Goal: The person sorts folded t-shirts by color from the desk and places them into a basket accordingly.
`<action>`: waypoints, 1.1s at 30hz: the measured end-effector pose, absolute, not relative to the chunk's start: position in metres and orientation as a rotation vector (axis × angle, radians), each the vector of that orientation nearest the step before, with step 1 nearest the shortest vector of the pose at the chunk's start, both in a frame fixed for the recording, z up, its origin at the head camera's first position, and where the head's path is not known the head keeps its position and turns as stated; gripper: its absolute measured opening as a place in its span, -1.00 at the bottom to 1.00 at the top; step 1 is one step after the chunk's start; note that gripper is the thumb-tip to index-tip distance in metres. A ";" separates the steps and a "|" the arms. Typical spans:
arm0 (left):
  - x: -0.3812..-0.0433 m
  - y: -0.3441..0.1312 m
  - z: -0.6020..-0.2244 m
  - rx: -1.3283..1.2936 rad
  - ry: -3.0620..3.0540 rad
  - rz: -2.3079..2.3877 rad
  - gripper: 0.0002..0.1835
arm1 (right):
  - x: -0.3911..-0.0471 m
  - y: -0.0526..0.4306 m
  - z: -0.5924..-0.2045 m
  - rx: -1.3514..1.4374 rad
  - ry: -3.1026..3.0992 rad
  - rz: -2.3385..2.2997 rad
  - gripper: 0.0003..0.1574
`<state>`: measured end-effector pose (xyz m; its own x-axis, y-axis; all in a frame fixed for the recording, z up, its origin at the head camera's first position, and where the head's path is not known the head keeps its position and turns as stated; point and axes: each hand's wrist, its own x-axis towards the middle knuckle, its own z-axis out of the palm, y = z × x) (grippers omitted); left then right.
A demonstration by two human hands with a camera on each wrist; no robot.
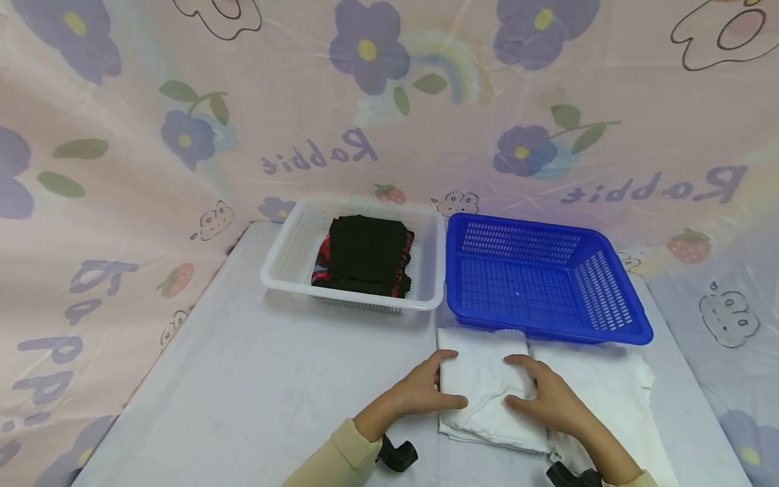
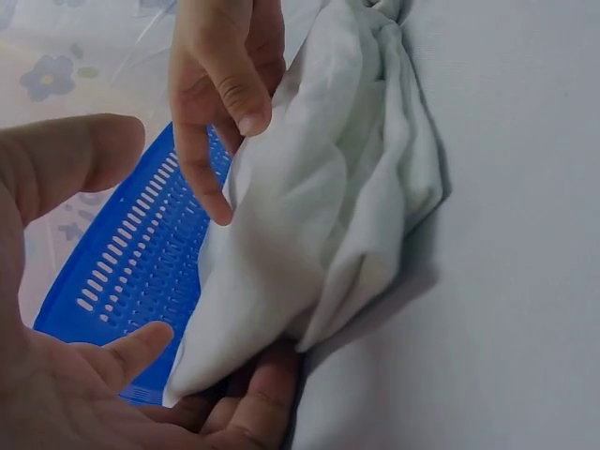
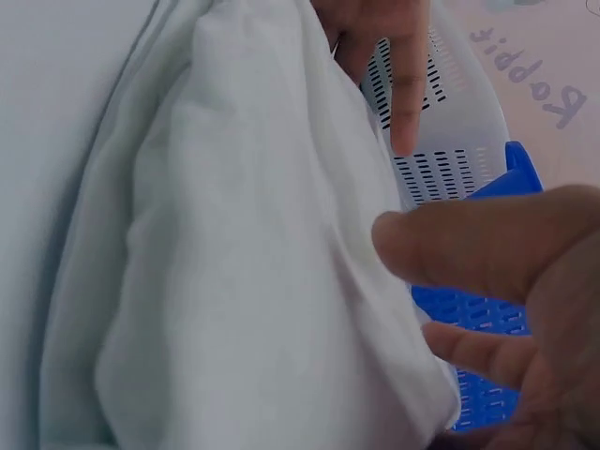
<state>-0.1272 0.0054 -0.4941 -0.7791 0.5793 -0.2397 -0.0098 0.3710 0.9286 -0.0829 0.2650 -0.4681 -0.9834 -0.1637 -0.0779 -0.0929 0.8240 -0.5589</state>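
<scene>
A folded white cloth (image 1: 481,379) lies in front of the blue basket, between my two hands. At its left edge is my left hand (image 1: 420,389), index finger and thumb spread apart. In the left wrist view, several fingers (image 2: 267,398) of that hand reach under the cloth's edge, while the thumb stays off it. My right hand (image 1: 550,399) is at the right side, its thumb and index finger spread over the top layer. The right wrist view shows the right thumb (image 3: 450,239) above the cloth (image 3: 244,234); the other fingertips are partly hidden behind its edge.
Beside the folded cloth, a second white cloth (image 1: 615,385) lies spread on the table (image 1: 231,385). A blue mesh basket (image 1: 517,284) stands behind them. To its left, a white basket (image 1: 286,270) contains folded dark clothing (image 1: 368,253). A patterned curtain (image 1: 426,135) hangs behind.
</scene>
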 end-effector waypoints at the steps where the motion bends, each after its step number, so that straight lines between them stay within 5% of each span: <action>1: -0.127 0.006 -0.494 0.499 2.111 1.407 -0.14 | -0.084 0.264 -0.468 -0.206 2.888 -0.873 -0.18; 33: -0.113 0.005 -0.495 0.460 2.246 1.435 -0.32 | -0.068 0.257 -0.463 -0.210 2.457 -1.436 -0.14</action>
<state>-0.1130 0.0046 -0.4952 -0.8510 0.4936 -0.1792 0.0449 0.4084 0.9117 -0.0680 0.2571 -0.4633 -0.9483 -0.2670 -0.1717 0.0185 0.4936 -0.8695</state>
